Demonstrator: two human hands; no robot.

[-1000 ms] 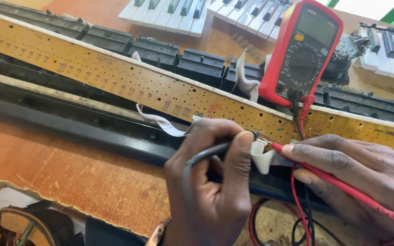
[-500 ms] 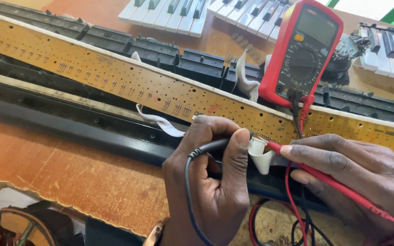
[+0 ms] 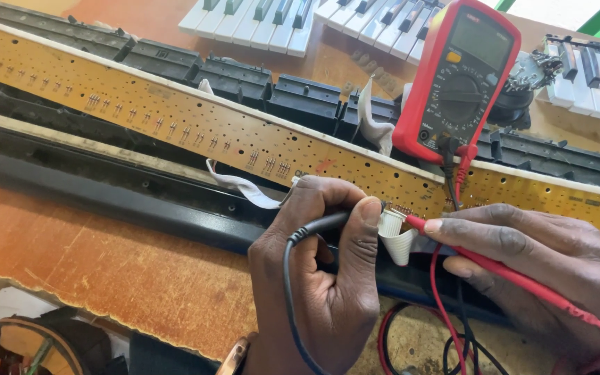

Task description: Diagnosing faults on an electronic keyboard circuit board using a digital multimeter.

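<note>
Probing in hand: the left hand (image 3: 317,278) pinches the black test probe (image 3: 317,226) in a closed grip between thumb and forefinger, its tip at the white ribbon-cable connector (image 3: 392,223) beside the long yellow circuit board (image 3: 175,118). The right hand (image 3: 529,267) holds the red probe (image 3: 494,264) closed, pen-fashion, tip on the same connector. Judgement: next move calls for steady tips and a glance at the red multimeter (image 3: 460,83) propped behind.
</note>
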